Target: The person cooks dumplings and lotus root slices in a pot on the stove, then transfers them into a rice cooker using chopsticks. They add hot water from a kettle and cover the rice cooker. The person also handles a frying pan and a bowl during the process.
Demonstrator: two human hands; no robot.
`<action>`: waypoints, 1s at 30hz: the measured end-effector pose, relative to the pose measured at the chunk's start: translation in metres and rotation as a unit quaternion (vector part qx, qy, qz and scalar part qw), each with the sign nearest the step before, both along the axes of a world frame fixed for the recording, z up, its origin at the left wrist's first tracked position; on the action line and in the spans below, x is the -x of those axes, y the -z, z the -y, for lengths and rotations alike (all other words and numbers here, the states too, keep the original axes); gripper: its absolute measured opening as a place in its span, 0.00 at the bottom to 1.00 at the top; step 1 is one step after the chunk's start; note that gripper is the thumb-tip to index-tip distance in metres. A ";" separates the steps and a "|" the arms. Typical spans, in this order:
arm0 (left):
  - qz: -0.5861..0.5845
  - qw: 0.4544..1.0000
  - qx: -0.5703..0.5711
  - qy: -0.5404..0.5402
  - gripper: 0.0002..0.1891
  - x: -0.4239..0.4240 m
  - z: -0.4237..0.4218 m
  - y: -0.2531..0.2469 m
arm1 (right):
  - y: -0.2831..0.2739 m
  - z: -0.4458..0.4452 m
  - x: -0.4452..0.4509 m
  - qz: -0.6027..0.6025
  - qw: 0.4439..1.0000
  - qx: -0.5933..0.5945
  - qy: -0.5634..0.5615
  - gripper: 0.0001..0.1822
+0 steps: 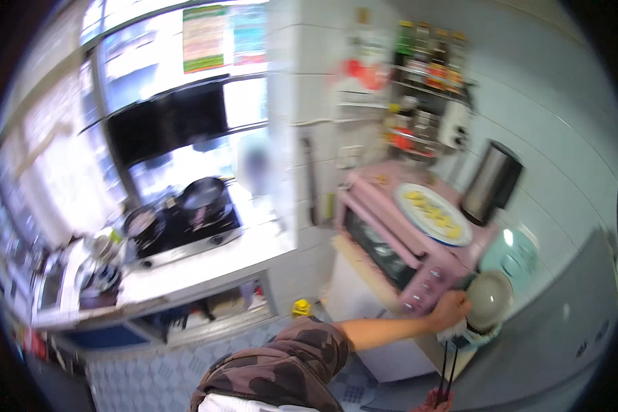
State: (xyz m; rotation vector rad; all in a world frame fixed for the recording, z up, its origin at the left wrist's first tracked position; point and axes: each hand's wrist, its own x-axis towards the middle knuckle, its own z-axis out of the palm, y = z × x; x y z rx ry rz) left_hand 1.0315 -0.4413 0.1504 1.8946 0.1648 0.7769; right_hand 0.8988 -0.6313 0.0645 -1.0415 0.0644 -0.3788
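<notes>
My left hand (450, 311), at the end of a camouflage sleeve, grips the near-left edge of a pale grey bowl (489, 298). The bowl sits tilted over a mint-green rice cooker (479, 340), whose lid (512, 257) stands raised behind it. Blur hides whether the bowl rests on the cooker. At the bottom edge of the view, my right hand (435, 401) is only partly visible and holds a pair of dark chopsticks (447, 368) pointing up toward the cooker. An oval white plate (461, 242) with several yellow pieces (432, 213) lies on the pink toaster oven (360, 198).
A metal kettle-like cylinder (489, 183) stands behind the plate. Bottles (432, 62) fill a wall rack. To the left, a gas stove (185, 252) carries a frying pan (204, 195) and a smaller pan (144, 224). A grey appliance-like surface (556, 329) borders the right.
</notes>
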 end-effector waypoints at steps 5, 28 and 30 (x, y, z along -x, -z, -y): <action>0.070 0.993 0.094 -0.031 0.11 0.187 -0.086 0.013 | -0.001 -0.084 0.048 0.006 0.986 0.010 -0.169 0.24; 0.014 0.610 0.105 -0.785 0.11 0.957 -0.340 0.136 | 0.024 -0.522 0.541 -0.055 0.568 0.087 -0.817 0.17; -0.013 0.583 0.116 -0.804 0.11 0.983 -0.358 0.142 | 0.024 -0.556 0.570 -0.067 0.548 0.085 -0.829 0.17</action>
